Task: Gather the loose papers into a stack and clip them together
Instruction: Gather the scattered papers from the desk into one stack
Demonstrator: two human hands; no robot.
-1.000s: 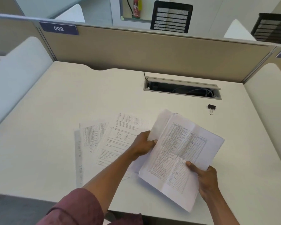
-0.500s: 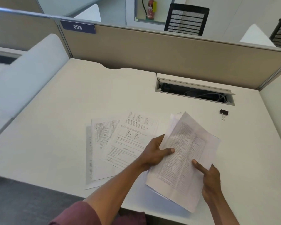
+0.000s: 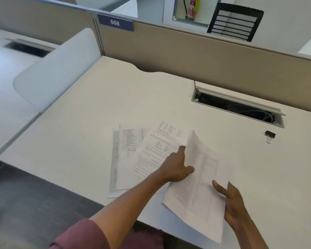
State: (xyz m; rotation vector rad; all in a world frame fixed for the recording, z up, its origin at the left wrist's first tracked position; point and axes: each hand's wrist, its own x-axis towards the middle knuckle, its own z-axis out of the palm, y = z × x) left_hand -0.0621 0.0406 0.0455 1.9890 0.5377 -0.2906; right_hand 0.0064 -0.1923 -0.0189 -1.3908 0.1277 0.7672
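A few printed sheets [image 3: 198, 182] are lifted off the white desk [image 3: 90, 126], tilted and curling at the top. My left hand [image 3: 176, 168] pinches their left edge with thumb on the front. At their lower right edge, my right hand [image 3: 232, 200] supports them with fingers behind and thumb in front. More loose printed papers [image 3: 133, 151] lie fanned and overlapping flat on the desk, just left of my left hand. A black binder clip [image 3: 270, 135] rests on the desk at the far right, well apart from both hands.
An open cable tray [image 3: 239, 109] is set into the desk at the back right. Beige partition walls [image 3: 187, 51] close the back, with a white side divider [image 3: 57, 69] on the left. The desk's front edge runs just below the papers.
The held sheets have swung more upright and edge-on, curling at the top. The view has shifted so the desk sits further right; flat papers and the clip have stayed in place.
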